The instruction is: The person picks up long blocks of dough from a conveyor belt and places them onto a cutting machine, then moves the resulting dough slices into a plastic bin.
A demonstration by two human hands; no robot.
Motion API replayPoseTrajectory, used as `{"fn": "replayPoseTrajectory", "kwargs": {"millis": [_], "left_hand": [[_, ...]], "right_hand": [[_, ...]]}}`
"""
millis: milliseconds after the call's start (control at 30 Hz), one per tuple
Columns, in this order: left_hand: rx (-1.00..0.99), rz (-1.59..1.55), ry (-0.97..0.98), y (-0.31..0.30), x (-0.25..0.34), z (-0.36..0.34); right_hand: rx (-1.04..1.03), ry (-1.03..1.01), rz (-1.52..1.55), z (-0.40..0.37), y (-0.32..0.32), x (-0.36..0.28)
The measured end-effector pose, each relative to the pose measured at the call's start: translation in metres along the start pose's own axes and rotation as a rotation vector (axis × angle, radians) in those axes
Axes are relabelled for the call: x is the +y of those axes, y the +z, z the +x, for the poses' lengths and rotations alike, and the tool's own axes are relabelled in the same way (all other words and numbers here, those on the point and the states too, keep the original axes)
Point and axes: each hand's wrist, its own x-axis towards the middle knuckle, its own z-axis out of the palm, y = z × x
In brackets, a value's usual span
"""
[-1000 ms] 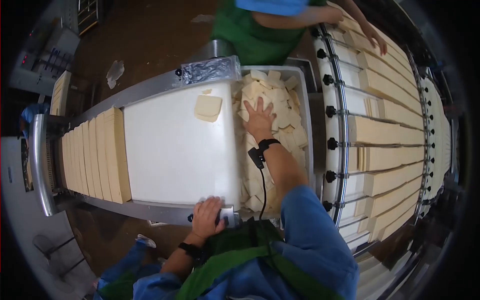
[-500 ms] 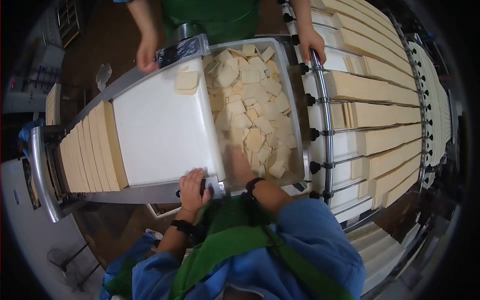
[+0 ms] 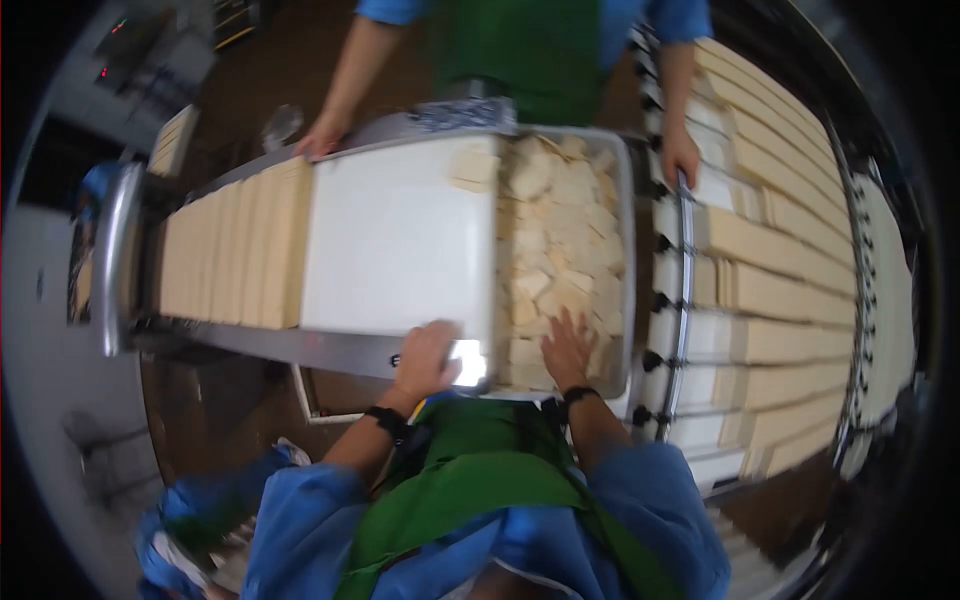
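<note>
My right hand (image 3: 570, 349) lies palm down with fingers spread on a heap of thin, pale, squarish dough-like pieces (image 3: 560, 230). The heap fills a light grey rectangular tub (image 3: 628, 260). At the near edge of the white belt (image 3: 395, 235), my left hand (image 3: 428, 360) rests with its fingers reaching over the edge; it is slightly blurred and holds nothing I can see. A shiny metal fitting sits beside it. One or two loose square pieces (image 3: 473, 168) lie at the belt's far right corner, against the tub.
Upright cream-coloured slabs (image 3: 235, 245) stand in a row on the belt's left end. Opposite me, a co-worker in a green apron (image 3: 520, 55) touches the belt's far edge and a metal rail (image 3: 685, 290). Long cream stacks (image 3: 790, 285) lie in lanes on the right.
The view has shifted. My right hand has moved right across the tub, its fingers now spread on the pieces. The co-worker's hand has moved left along the belt's far edge, towards the slabs.
</note>
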Motion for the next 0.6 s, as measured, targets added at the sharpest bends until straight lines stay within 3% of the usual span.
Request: {"fn": "replayPoseTrajectory", "kwargs": {"millis": [100,200,300,367,400,500,600], "left_hand": [[0.016,-0.035,0.037,-0.007,0.004,0.004],[-0.029,-0.101,0.067,-0.011,-0.001,0.002],[0.019,-0.235,0.102,-0.012,-0.009,-0.003],[0.040,-0.341,0.112,-0.016,-0.014,-0.009],[0.082,-0.382,0.051,-0.021,-0.016,-0.014],[0.229,-0.469,-0.135,-0.045,-0.019,-0.030],[0.448,-0.489,-0.368,-0.075,-0.029,-0.051]], "right_hand": [[-0.005,0.060,0.119,-0.014,0.019,0.010],[-0.060,0.033,0.235,-0.014,-0.011,0.004],[0.073,-0.096,0.442,0.005,-0.020,0.022],[0.226,-0.074,0.484,0.005,-0.046,0.010],[0.301,-0.060,0.509,0.001,-0.061,0.004],[0.261,-0.025,0.445,-0.007,-0.097,-0.013],[0.124,-0.199,0.531,-0.013,-0.103,-0.024]]}}
